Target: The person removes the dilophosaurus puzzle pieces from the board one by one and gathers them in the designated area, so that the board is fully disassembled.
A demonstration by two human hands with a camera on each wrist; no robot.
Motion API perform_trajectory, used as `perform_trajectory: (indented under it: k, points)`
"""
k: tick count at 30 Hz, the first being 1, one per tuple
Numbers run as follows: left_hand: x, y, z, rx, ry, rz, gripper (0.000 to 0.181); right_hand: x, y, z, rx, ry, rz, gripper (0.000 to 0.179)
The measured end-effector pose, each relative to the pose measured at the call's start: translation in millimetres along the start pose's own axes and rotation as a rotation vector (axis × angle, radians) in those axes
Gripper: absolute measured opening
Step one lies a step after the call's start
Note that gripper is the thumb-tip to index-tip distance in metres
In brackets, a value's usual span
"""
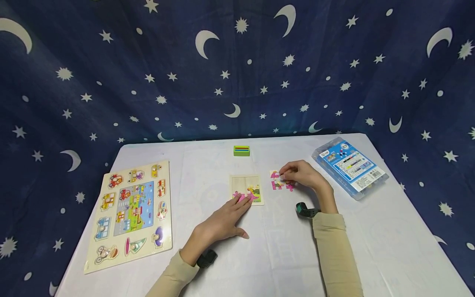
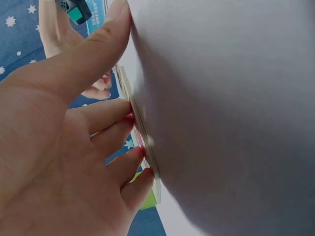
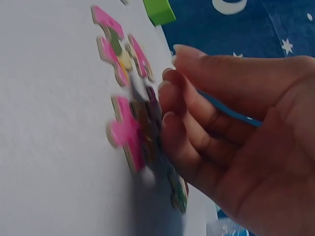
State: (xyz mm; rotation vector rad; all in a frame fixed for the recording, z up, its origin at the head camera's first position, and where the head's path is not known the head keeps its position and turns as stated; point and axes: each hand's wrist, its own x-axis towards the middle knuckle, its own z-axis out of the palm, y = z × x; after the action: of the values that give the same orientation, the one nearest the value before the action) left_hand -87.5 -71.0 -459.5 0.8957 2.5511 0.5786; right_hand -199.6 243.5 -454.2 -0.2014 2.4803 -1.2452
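Note:
A small wooden puzzle tray [image 1: 240, 182] lies in the middle of the white table, with pink and yellow-green picture pieces in its lower part. My left hand [image 1: 224, 220] rests its fingertips on the tray's near edge, the fingers extended and the thumb spread. Right of the tray, several loose jigsaw pieces [image 1: 276, 186] with pink edges lie close together. Over them is my right hand [image 1: 304, 174], its fingers bent and thumb near the index finger. In the right wrist view, no piece shows between those fingertips; a pink piece [image 3: 129, 135] lies beside them.
A large vehicle peg puzzle [image 1: 167, 231] lies at the left. A green box [image 1: 241, 151] with coloured strips stands at the back. At the right back lies a clear plastic case [image 1: 350, 167] with a blue label. A starry curtain [image 1: 237, 82] hangs behind the table.

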Motion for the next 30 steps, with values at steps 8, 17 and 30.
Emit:
perform_trajectory:
  k: [8, 17, 30]
  points:
    - [-0.5, 4.1, -1.5, 0.041, -0.006, -0.003, 0.101, 8.3, -17.9, 21.6, 0.013, -0.061, -0.022, 0.018]
    - [9.0, 14.1, 2.1, 0.113, -0.023, 0.027, 0.102, 17.7, -29.2, 43.4, -0.003, -0.115, -0.08, 0.017]
    - [20.2, 24.4, -0.4, 0.135, -0.023, 0.031, 0.105, 19.2, -38.3, 58.5, -0.045, -0.141, -0.099, 0.011]
